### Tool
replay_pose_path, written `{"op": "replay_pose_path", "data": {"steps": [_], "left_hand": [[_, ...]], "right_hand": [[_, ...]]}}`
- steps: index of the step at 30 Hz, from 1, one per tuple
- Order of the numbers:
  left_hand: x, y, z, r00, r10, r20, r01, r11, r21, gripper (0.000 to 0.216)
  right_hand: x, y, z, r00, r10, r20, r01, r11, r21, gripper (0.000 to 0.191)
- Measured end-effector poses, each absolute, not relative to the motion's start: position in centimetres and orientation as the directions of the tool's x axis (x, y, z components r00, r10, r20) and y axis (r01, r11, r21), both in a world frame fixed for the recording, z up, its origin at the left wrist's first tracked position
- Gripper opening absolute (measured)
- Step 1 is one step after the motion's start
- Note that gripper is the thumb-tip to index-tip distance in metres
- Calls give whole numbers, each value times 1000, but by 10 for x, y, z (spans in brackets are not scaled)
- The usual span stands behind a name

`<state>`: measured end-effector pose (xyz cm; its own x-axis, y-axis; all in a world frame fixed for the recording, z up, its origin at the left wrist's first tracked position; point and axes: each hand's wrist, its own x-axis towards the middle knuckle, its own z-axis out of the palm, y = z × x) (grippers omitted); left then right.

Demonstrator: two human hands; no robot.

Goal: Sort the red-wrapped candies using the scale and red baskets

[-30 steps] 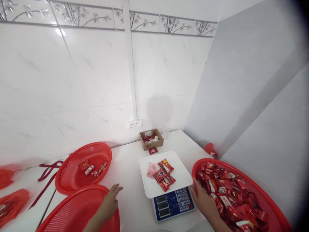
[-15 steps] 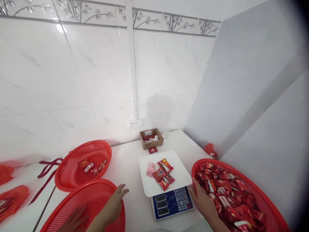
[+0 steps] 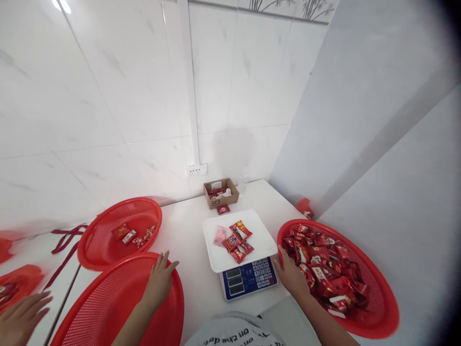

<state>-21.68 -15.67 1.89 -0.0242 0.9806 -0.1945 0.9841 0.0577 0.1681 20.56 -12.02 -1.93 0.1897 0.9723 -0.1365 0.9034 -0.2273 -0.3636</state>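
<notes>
My left hand [image 3: 158, 283] is open with fingers spread, over the right part of a red mesh basket [image 3: 118, 298] whose visible inside is bare. Between my hands stands a digital scale [image 3: 248, 278] with a white tray [image 3: 259, 240]. On the tray lie a pink packet [image 3: 220, 236] and several red snack packets [image 3: 240, 230]. My right hand [image 3: 291, 274] is closed on the near-left rim of another red basket [image 3: 382, 288], its fingers partly hidden. That basket is heaped with red wrapped packets [image 3: 327, 269].
Another person's hand [image 3: 25, 312] is at the left edge, near a red plastic bag [image 3: 25, 283]. Behind the front basket stands another red basket [image 3: 104, 226] with several packets. A cardboard box [image 3: 221, 194] and dark red ribbon [image 3: 65, 250] lie farther back. Walls close off the back and right.
The view has tilted down. The other person's hand has left the front basket and moved to the left. Both my hands remain near the same baskets; the packets on the scale look unchanged.
</notes>
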Motion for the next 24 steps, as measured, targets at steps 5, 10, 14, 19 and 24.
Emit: {"op": "replay_pose_path", "data": {"steps": [5, 10, 14, 19, 24], "left_hand": [[-215, -158, 19, 10, 976, -218, 988, 24, 152, 54], [-215, -144, 21, 29, 988, -152, 995, -14, 101, 48], [-227, -124, 21, 2, 995, -97, 998, 5, 65, 41], [-248, -108, 20, -106, 994, -13, 994, 106, 9, 37], [-276, -102, 27, -240, 970, 30, 968, 242, -62, 37]], "right_hand": [[204, -120, -15, 203, 968, -150, 899, -245, -364, 56], [203, -121, -14, 208, 966, -154, 904, -250, -346, 56], [203, -121, -16, 209, 968, -141, 912, -245, -330, 54], [204, -122, -15, 186, 975, -122, 909, -218, -356, 53], [203, -122, -12, 194, 971, -137, 903, -232, -363, 54]]}}
